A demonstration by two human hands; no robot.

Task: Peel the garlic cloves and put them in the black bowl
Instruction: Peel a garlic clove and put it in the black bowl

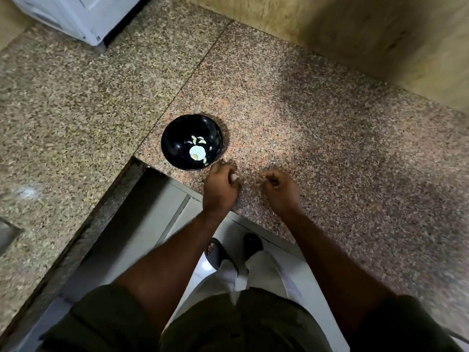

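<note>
Speckled granite counter point(317, 128) ran in an L, with a white appliance point(76, 16) at the far left corner; no brand, label or writing was readable anywhere. Your black bowl point(192, 146) sat near the counter's front edge and already held a few pale peeled cloves point(198, 152). Your left hand point(220, 189) hovered just beside the bowl's near rim, fingers curled around something pale, likely a garlic clove point(234, 177), though too blurred to confirm. Your right hand point(279, 188) was curled nearby, fingertips pinched; whether it held a scrap of skin I couldn't tell. Handling call: cloves are light, firm and slick once bare, and the skin is papery and brittle. Pinch the clove at its blunt root end and strip from the tip. The bowl looked light and could slide if nudged.
</note>
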